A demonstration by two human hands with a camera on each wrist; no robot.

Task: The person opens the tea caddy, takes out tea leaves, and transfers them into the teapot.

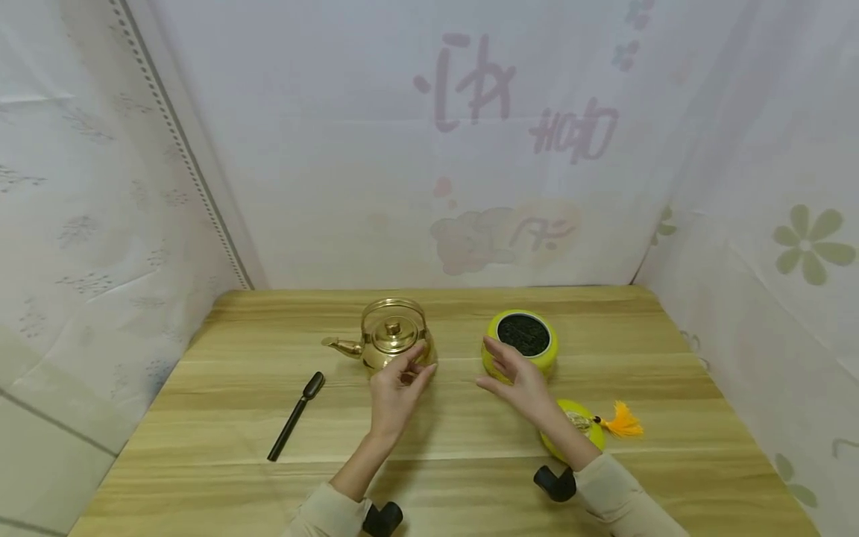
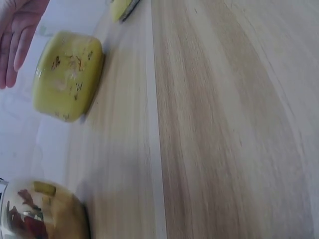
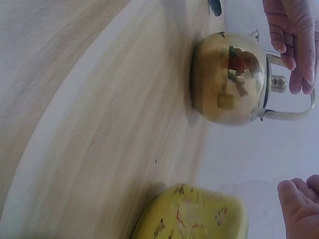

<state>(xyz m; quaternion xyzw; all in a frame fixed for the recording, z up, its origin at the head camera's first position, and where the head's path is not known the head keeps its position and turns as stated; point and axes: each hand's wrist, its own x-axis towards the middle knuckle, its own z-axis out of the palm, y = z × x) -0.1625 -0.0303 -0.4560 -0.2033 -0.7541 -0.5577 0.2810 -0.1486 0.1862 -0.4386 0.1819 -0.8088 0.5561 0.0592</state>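
- The left hand [image 1: 397,388] is hovering, fingers loose, beside the kettle [image 1: 391,344].
- The right hand [image 1: 518,379] is hanging spread by the yellow jar [image 1: 520,340] on the counter [image 1: 215,418].

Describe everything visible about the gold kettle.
The small shiny gold metal kettle stands upright on the wooden table, left of the open yellow jar. It has a round body, a lid with a knob, a raised hoop handle and a short spout pointing left. The left hand hovers at its near side; contact is unclear.

lid [image 1: 572,435] half hidden by right forearm | kettle [image 2: 40,211] cropped, blurred
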